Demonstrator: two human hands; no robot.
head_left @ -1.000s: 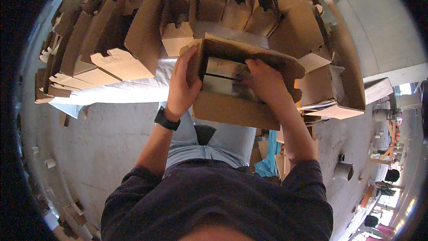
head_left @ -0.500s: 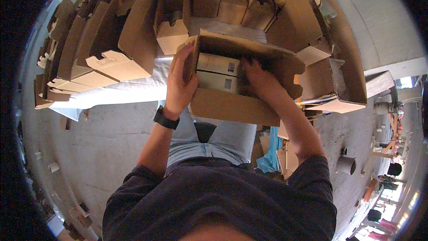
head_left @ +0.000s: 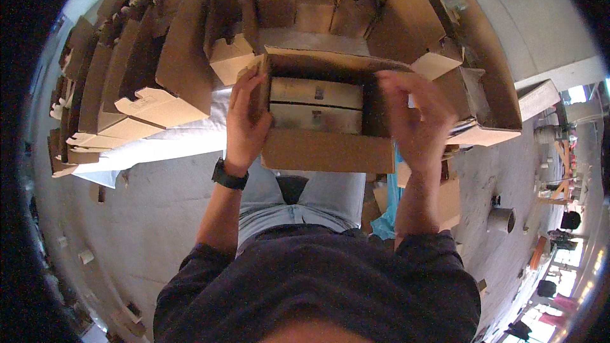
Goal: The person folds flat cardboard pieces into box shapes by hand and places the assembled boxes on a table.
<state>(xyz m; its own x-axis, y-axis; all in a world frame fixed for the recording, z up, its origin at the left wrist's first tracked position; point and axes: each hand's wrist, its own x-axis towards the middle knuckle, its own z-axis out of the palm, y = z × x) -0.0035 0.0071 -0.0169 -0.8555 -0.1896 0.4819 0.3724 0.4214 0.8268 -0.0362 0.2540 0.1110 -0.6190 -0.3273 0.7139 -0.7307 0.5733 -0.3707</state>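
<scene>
An open cardboard box [head_left: 327,154] is held in front of my waist, tilted so that its inside faces me. Two pale small boxes, an upper carton [head_left: 295,90] and a lower carton [head_left: 295,116], lie side by side within it. My left hand [head_left: 246,117] grips the box's left end wall, thumb at the inner edge and fingers along the outside. At the right end is my right hand [head_left: 422,111], blurred, its fingers bent over the end wall. The lower part of that end is partly hidden behind the hand.
Several empty open cardboard boxes [head_left: 184,57] stand in a row on a white-covered table [head_left: 184,133]. A larger box [head_left: 489,133] is at the right end of the table. Below hang blue plastic [head_left: 386,219] and cardboard pieces [head_left: 450,200]. A grey cylinder [head_left: 502,219] lies on the floor.
My right hand has come out from inside the box, off the cartons, to its right end. The box has shifted slightly left, and both cartons now show fully.
</scene>
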